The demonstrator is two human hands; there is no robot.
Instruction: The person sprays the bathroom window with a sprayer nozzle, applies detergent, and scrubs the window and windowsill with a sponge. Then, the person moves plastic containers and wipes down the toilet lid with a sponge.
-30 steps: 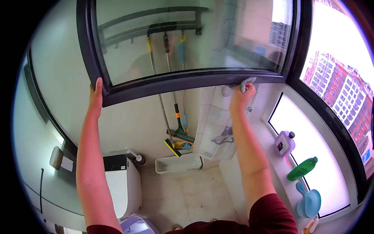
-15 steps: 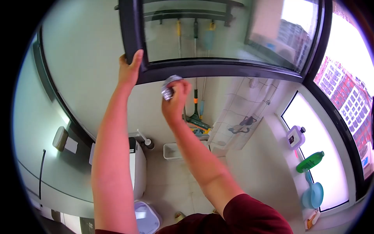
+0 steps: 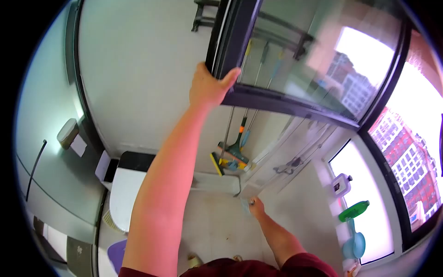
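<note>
My left hand [image 3: 208,87] is closed round the lower outer corner of a dark-framed window sash [image 3: 295,105], thumb on the near face. The sash stands swung open into the room, with mops showing through its glass. Lower down, my right hand [image 3: 256,207] is held over the floor near the shower curtain [image 3: 277,161], fingers closed. A small pale, crumpled wad [image 3: 246,206] shows at its fingertips; its material cannot be made out.
Several mops and a squeegee [image 3: 235,150] hang against the wall. A toilet [image 3: 127,196] stands at left. On the right sill are a purple bottle [image 3: 341,185], a green bottle [image 3: 354,211] and a blue dipper [image 3: 354,244]. A purple bin [image 3: 117,254] sits at lower left.
My right hand has dropped from beside the sash's lower frame to low on the right, carrying the silvery wad. The sash has swung, with my left hand still gripping it. The view has shifted.
</note>
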